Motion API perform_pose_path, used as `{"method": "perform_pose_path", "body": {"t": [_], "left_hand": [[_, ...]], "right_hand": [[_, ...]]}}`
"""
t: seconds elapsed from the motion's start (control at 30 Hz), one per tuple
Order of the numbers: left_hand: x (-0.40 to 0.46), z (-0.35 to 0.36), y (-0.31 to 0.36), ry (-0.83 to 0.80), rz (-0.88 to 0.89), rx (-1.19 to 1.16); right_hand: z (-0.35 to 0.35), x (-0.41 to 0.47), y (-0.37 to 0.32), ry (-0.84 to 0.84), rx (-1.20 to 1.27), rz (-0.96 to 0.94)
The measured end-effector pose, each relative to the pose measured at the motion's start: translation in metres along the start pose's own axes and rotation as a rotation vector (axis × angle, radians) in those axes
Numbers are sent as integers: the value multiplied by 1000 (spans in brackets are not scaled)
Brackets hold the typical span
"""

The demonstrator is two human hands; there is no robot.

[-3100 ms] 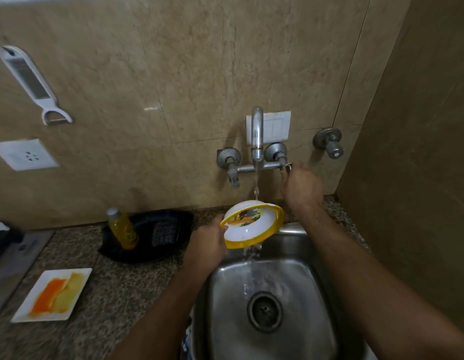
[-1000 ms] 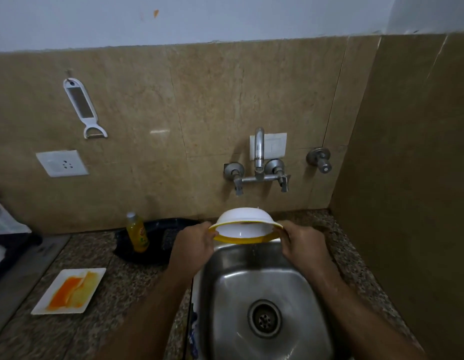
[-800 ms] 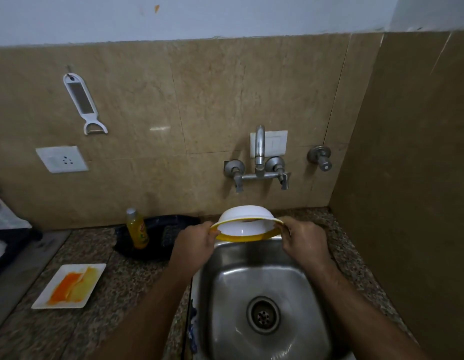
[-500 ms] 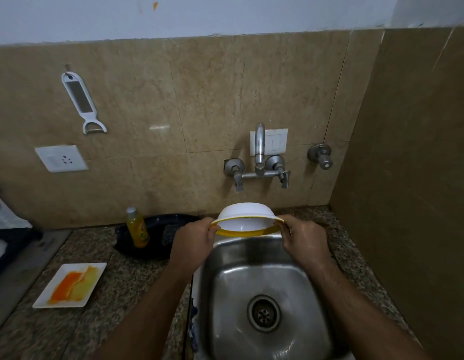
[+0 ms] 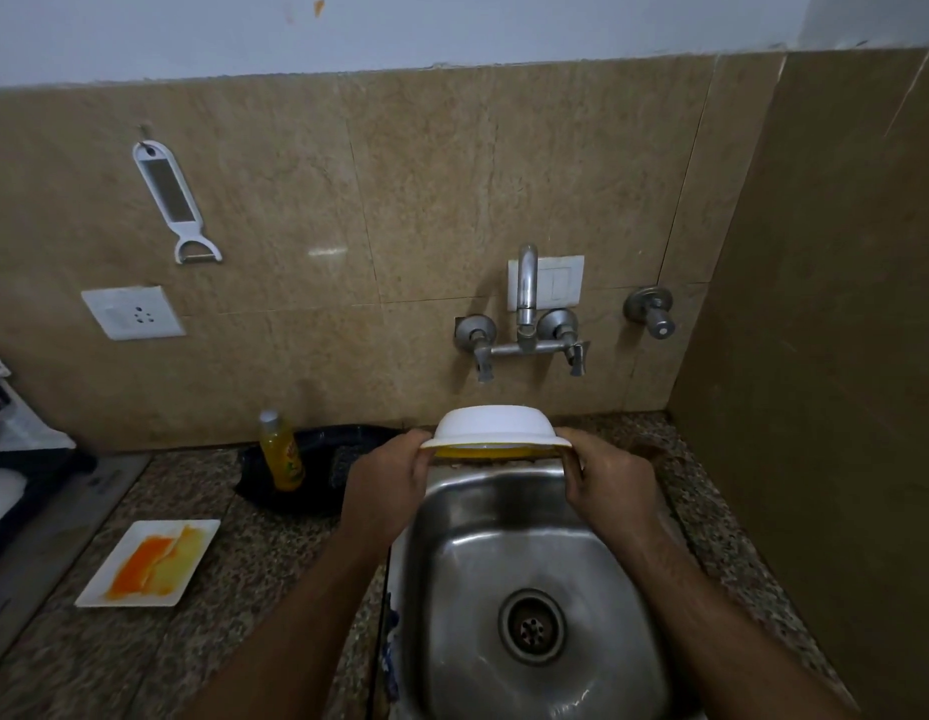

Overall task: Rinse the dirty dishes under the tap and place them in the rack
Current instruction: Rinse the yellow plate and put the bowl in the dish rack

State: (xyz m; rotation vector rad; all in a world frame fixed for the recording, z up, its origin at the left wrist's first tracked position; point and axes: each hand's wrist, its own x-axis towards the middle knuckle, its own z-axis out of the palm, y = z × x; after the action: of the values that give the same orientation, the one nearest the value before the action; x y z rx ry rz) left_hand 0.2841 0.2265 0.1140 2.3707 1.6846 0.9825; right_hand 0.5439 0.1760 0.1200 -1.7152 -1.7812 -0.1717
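Brushed steel sink, speckled polished granite counter, glossy stone wall tiles, smooth white bowl.

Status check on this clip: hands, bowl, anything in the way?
Left hand and right hand both grip the bowl by its rim. Bowl upside down over the sink back edge, tap dry. Dirty plate waiting on counter. Nothing blocking.
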Motion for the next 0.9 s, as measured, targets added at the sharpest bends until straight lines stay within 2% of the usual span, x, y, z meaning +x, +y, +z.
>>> {"method": "perform_pose_path", "body": {"t": [0.07,0.1,0.3,0.4,0.57,0.67,0.77,0.9], "left_hand": [[-2,3,-5,-119,-7,-19],[-5,6,-6,-134,-12,-29],[-7,7,-6,-132,-59,83],[-7,2,-8,-62,-29,89],[-18,1,-17,-55,30,68],[-26,-2,-26,-17,4,116],[-37,-11,-37,-55,-34,144],[-57,-36,-70,-49,-131,178]], "right_hand": [[5,-3,1,-90,-37,19],[7,-6,-1,-83,-38,14],[2,-9,-11,7,-104,-2],[0,-10,-12,-4,-81,-9],[8,-9,-16,45,2,-37],[20,-13,-23,33,28,-10],[35,-14,-32,-10,45,3],[57,-12,-69,-31,88,-77]]}}
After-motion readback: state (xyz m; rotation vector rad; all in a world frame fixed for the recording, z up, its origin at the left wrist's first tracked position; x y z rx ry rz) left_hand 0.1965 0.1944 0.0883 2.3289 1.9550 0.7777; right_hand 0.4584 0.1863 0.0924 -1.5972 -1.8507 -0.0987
